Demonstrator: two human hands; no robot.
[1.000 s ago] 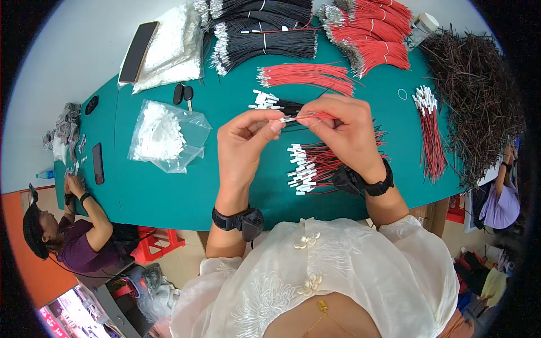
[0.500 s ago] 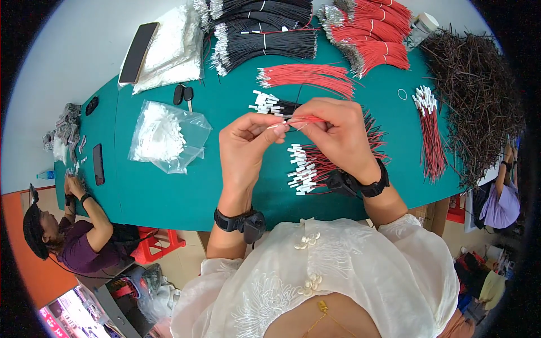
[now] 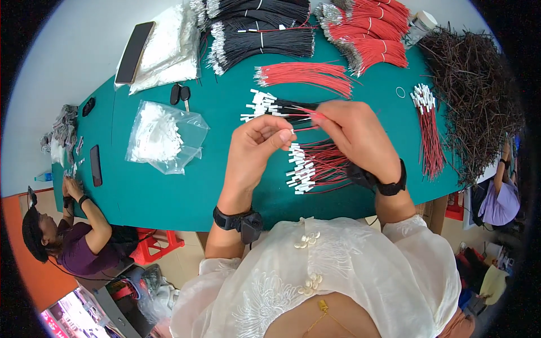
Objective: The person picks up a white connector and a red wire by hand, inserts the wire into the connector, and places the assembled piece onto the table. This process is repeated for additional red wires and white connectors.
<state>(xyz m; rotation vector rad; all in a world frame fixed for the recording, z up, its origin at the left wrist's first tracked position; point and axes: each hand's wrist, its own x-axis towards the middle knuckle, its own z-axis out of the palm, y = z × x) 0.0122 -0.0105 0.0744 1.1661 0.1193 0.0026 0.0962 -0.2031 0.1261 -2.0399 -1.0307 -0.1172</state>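
Note:
Between the thumb and forefinger of my left hand [image 3: 253, 149] is the end of a small white connector, mostly hidden by the fingers. A short red wire [image 3: 306, 129] runs from there toward my right hand [image 3: 358, 135]. That hand is closed on red wires, whose tips stick out to the left of its fingers. Below the hands lies a bunch of red-and-black wires with white connectors [image 3: 302, 169], partly covered by my right hand. Just beyond, black wires with white connectors [image 3: 262, 104] lie on the green table [image 3: 225, 186].
Loose red wires [image 3: 304, 73] lie farther back, with black bundles [image 3: 265, 44] and red bundles [image 3: 377, 53] behind. A bag of white connectors [image 3: 160, 138] sits left, near keys [image 3: 185, 97]. Finished-looking wires [image 3: 430, 135] and a dark wire heap [image 3: 473, 96] are right. A co-worker [image 3: 79, 236] sits left.
My right hand has moved right, away from my left, opening a gap with a red wire across it. My left hand has shifted slightly right and still pinches the connector.

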